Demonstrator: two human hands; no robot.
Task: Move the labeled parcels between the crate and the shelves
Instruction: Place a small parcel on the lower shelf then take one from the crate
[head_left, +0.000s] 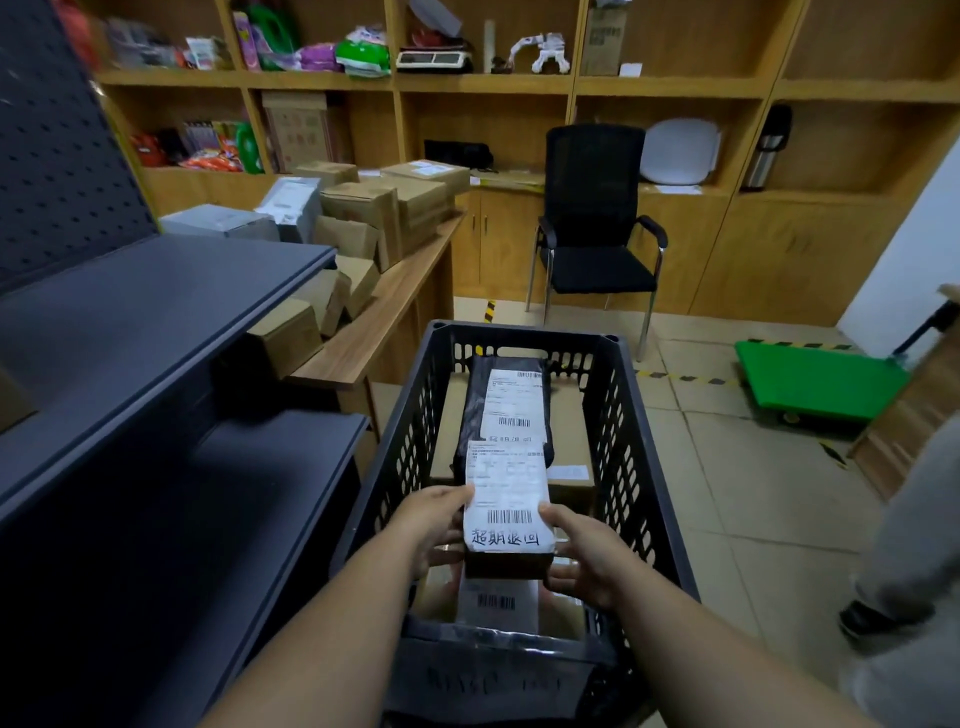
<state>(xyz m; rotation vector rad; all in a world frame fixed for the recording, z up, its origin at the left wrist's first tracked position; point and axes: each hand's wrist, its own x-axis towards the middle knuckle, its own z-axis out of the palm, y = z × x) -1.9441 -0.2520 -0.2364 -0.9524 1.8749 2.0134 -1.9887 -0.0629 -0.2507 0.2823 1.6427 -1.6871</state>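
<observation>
Grey shelves (156, 322) hold nothing visible — an early stage, I judge. Left hand (434, 525) and right hand (587, 556) grip a labeled parcel (506, 514) above the crate (631, 410); other parcels (511, 410) remain inside.

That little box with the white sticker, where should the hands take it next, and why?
Probably lift it a bit higher and swing it left toward the dark shelf. Both hands, left and right, already hold the small labeled box above the black crate, and that shelf sits right beside the crate.
</observation>
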